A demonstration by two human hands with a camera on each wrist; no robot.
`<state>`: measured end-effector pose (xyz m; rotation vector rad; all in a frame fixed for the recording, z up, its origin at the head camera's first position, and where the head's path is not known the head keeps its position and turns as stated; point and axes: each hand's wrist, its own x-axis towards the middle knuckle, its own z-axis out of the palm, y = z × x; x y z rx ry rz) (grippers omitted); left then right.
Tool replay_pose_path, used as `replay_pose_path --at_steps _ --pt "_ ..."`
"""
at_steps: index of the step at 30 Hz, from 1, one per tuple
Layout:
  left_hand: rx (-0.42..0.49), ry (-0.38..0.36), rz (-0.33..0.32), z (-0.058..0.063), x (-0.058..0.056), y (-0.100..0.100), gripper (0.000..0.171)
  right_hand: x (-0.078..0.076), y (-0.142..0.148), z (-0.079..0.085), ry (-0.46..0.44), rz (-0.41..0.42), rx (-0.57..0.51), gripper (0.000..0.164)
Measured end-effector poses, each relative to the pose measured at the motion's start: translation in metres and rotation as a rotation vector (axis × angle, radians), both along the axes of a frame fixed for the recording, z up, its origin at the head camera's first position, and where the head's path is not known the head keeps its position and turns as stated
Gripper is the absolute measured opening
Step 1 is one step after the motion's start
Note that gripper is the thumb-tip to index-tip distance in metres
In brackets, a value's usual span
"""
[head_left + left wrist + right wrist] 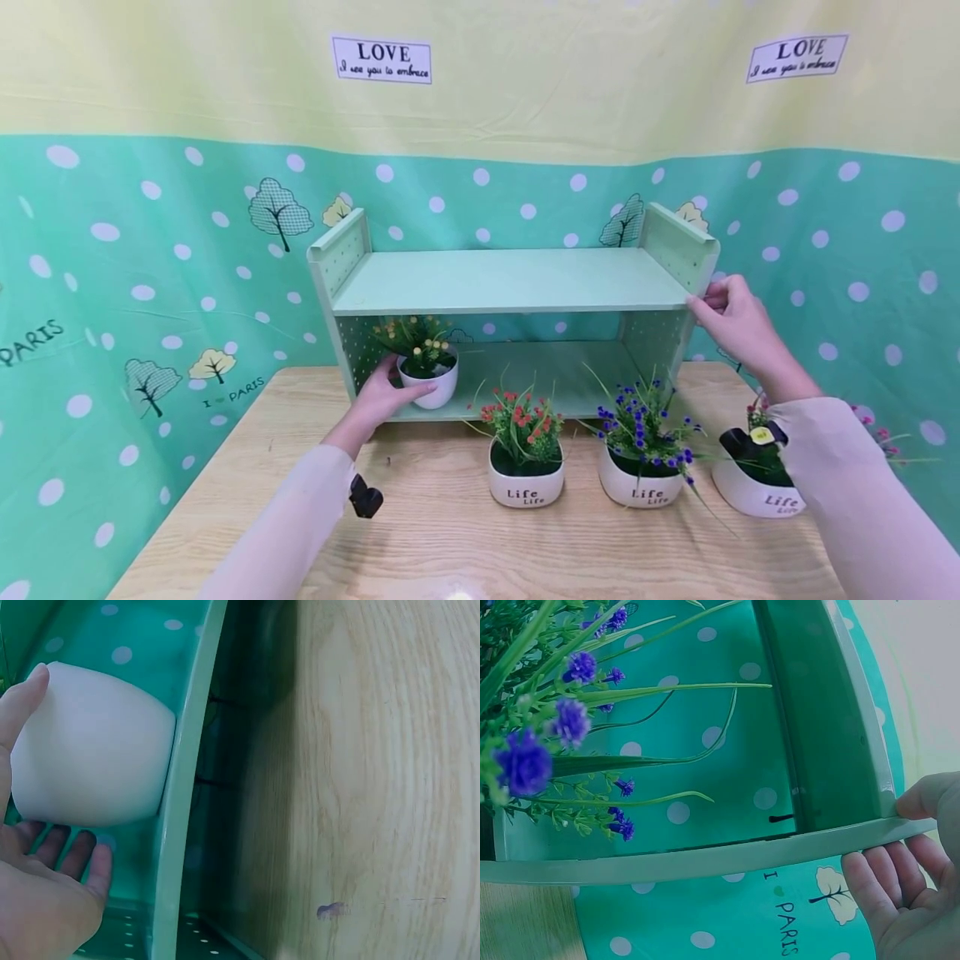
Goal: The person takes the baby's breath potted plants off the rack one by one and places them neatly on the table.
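My left hand [377,398] is around a white pot of yellow flowers [435,392] at the left end of the lower level of a green shelf [510,279]. In the left wrist view, the thumb lies against one side of the plain white pot [94,746] and the fingers curl at the other. The pot's base meets the lower board near its front edge. My right hand [738,321] grips the shelf's right side panel, level with the upper board. The right wrist view has the thumb on one side of the panel's edge [810,844] and the fingertips [859,866] on the other.
In front of the shelf, on the wooden table [420,533], stand white "Life" pots with red flowers [525,483], purple flowers [641,483] and pink flowers [750,492]. My right sleeve partly covers the pink one. A dotted curtain [480,200] hangs behind.
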<state>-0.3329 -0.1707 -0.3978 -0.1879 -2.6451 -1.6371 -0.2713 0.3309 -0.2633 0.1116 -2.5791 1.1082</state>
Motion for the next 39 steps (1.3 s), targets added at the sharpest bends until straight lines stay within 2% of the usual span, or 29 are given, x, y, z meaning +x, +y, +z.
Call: replay_pose_path --at_steps 13,18,23,29,39 --pt "0.099 0.005 0.010 -0.001 0.002 0.004 0.101 -0.002 0.000 -0.001 0.006 0.007 -0.002 0.060" --pt "0.109 0.006 0.022 -0.004 0.003 0.004 0.105 -0.001 0.000 -0.001 -0.001 0.007 -0.002 0.062" --pt "0.105 0.026 0.020 -0.004 0.006 0.003 0.102 -0.002 -0.001 0.001 -0.001 0.010 -0.008 0.062" --pt "0.093 0.023 0.027 -0.003 0.011 0.001 0.100 -0.001 0.000 0.001 -0.007 0.005 -0.008 0.063" --pt "0.185 0.029 -0.020 -0.002 0.025 -0.005 0.093 -0.003 0.002 -0.002 0.014 0.011 -0.002 0.054"
